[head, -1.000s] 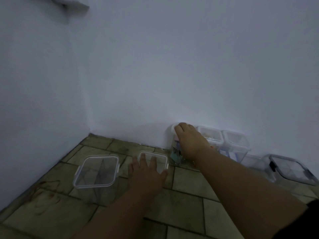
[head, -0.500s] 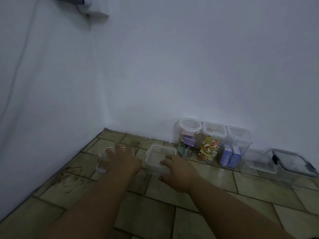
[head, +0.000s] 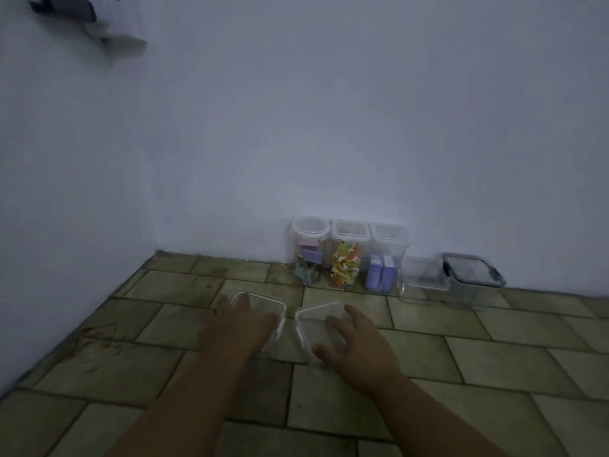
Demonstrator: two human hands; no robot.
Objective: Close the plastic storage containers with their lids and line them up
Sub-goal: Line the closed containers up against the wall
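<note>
Two clear square containers with lids stand on the tiled floor in front of me. My left hand (head: 237, 328) lies flat on top of the left container (head: 275, 308), fingers fairly straight. The right container (head: 311, 319) sits turned at an angle, and my right hand (head: 354, 344) holds it from above, thumb on its near edge and fingers curled over the far side. Along the wall stands a row: a round jar (head: 309, 249) with clips, a jar (head: 347, 257) of coloured pieces, a jar (head: 385, 258) with blue blocks, a low clear box (head: 423, 275), and a dark-latched box (head: 471, 275).
White walls meet in a corner at the far left of the floor (head: 158, 288). A dark object (head: 66, 8) is mounted high on the left wall. Bare tiles stretch to the right of my hands and toward me.
My right hand left the round jar at the wall and came down onto the right container. My left hand shifted from that container to the left one. The right container now sits angled.
</note>
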